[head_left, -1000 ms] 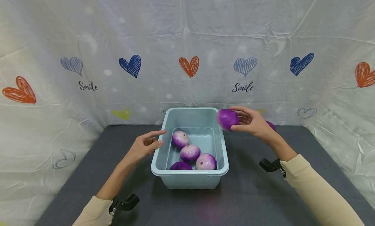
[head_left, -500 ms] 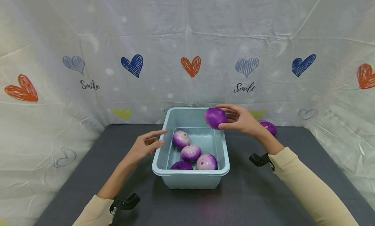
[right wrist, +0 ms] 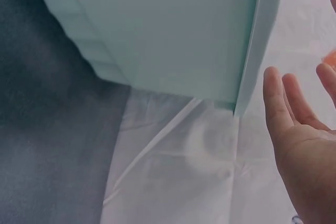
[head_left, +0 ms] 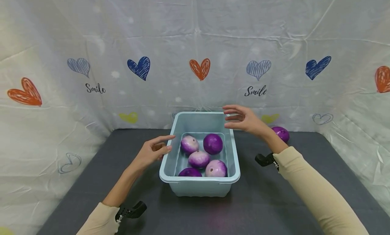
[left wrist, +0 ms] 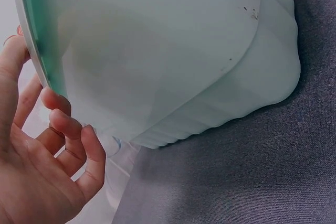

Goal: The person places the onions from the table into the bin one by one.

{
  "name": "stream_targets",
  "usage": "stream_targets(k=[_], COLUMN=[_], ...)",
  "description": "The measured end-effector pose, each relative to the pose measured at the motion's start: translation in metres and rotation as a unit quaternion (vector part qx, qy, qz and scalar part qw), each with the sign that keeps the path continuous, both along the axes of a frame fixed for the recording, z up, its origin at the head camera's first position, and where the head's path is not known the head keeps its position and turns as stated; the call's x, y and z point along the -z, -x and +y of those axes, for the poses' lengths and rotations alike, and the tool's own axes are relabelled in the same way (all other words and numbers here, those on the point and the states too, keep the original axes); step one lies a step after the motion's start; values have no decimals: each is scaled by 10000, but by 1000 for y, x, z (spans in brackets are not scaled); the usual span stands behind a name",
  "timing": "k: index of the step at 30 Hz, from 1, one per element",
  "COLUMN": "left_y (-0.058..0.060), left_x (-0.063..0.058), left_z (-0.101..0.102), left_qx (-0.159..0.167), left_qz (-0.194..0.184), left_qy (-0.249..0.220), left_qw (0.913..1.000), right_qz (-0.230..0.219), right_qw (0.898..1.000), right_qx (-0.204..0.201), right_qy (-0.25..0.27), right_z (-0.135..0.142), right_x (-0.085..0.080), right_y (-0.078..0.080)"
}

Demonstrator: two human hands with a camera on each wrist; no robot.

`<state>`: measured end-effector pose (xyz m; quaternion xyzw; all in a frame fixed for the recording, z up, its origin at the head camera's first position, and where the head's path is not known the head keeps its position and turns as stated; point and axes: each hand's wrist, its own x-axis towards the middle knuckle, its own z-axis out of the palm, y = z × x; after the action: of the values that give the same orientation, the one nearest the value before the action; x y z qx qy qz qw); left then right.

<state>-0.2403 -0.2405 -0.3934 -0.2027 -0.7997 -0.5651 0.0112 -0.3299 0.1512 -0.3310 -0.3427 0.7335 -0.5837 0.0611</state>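
Note:
My right hand (head_left: 245,120) is raised over the right rim of a light blue plastic bin (head_left: 199,189), fingers spread and holding nothing. In the right wrist view its fingers (right wrist: 274,98) stand apart from the bin's rim. Several red onions lie inside the bin. A dark purple onion (head_left: 213,144) sits at the back right, beside a paler onion (head_left: 190,145). Another pale onion (head_left: 199,159) is in the middle, with one more onion (head_left: 216,168) at the front right. My left hand (head_left: 153,151) is at the bin's left rim, index finger extended and the other fingers loosely bent.
Behind my right wrist, one more red onion (head_left: 281,134) rests on the dark grey table (head_left: 262,201), partly hidden. A white curtain (head_left: 170,42) printed with hearts hangs along the back and sides. Black straps with camera mounts (head_left: 134,210) are on both wrists.
My right hand has carried the dark purple onion left over the bin and let go of it. That onion now lies inside, at the back right. The left hand stays at the rim.

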Motion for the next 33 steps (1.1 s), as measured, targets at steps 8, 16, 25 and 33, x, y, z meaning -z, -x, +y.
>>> stream_targets(k=[8, 16, 25, 33], left_y=[-1, -1, 3, 3], left_x=[-3, -2, 1, 2], left_z=[1, 1, 0, 1], left_qx=[-115, -97, -140, -89], left_qz=[40, 38, 28, 46], left_qy=[110, 146, 153, 105], left_qw=[9999, 9998, 9998, 9999], right_qz=[-4, -63, -249, -87], right_qw=[9998, 9983, 9944, 9823], right_qx=[191, 574, 1012, 1796], right_qy=[67, 24, -185, -525], right_z=[30, 65, 110, 152], right_x=[4, 22, 43, 54], right_y=[-2, -6, -9, -20])
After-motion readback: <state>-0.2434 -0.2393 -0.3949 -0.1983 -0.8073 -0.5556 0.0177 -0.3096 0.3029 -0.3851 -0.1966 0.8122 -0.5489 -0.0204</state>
